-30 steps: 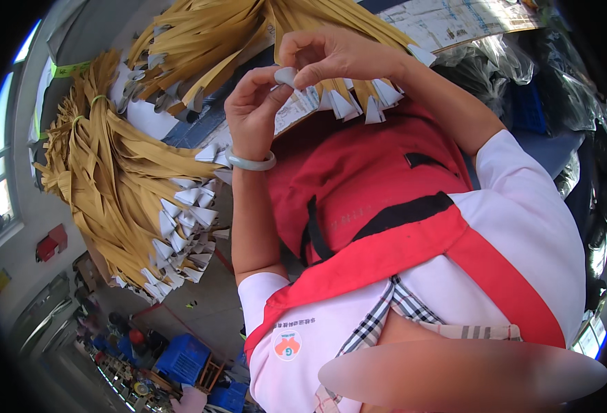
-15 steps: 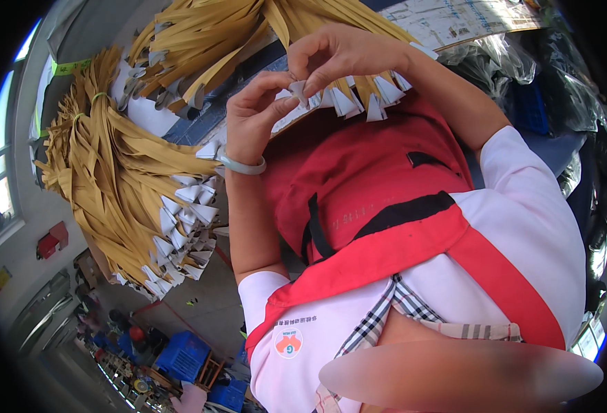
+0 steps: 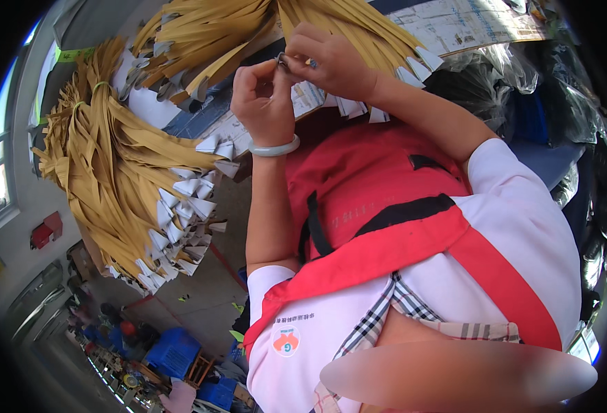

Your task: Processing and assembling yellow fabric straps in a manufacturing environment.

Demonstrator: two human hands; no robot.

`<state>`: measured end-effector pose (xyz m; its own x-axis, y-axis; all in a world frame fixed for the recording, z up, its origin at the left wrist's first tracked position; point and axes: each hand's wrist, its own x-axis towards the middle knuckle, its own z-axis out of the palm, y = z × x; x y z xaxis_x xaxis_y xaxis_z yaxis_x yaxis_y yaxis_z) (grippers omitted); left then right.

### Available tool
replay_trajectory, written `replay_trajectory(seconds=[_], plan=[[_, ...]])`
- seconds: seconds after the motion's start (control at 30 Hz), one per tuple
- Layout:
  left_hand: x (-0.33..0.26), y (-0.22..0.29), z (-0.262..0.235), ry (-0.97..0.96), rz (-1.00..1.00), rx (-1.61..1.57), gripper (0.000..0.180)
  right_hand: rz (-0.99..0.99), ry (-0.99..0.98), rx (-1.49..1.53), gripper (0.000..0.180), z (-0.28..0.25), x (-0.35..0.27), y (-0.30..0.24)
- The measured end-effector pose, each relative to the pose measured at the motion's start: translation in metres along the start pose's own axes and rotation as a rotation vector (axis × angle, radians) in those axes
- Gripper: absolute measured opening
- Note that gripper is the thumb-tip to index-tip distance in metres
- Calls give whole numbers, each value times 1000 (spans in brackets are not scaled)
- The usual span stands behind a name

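Both hands have risen toward twelve o'clock since before; left hand (image 3: 265,103) and right hand (image 3: 331,62) pinch a small dark metal clip (image 3: 283,63) over white-tipped tan straps (image 3: 379,41).

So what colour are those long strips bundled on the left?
Mustard yellow strips with white tips, clearest in the head view.
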<state>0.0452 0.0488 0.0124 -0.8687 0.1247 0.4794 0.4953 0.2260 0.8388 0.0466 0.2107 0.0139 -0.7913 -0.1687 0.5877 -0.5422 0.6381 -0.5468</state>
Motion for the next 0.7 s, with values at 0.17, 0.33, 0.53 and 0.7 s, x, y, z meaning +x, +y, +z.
replay_trajectory(seconds=[0.17,0.33,0.53,0.7], plan=[[9,24,-22,-150,-325,-565,17,200,-48,650,7,-5,-6,11],[5,2,-30,-316,-149,-295,8,346,-151,889,13,-16,-6,-1],[-6,12,-15,-304,7,-36,7,389,-181,671,20,-27,-8,-17],[3,10,-41,-56,-90,-140,5,499,-103,592,20,-29,-7,15]])
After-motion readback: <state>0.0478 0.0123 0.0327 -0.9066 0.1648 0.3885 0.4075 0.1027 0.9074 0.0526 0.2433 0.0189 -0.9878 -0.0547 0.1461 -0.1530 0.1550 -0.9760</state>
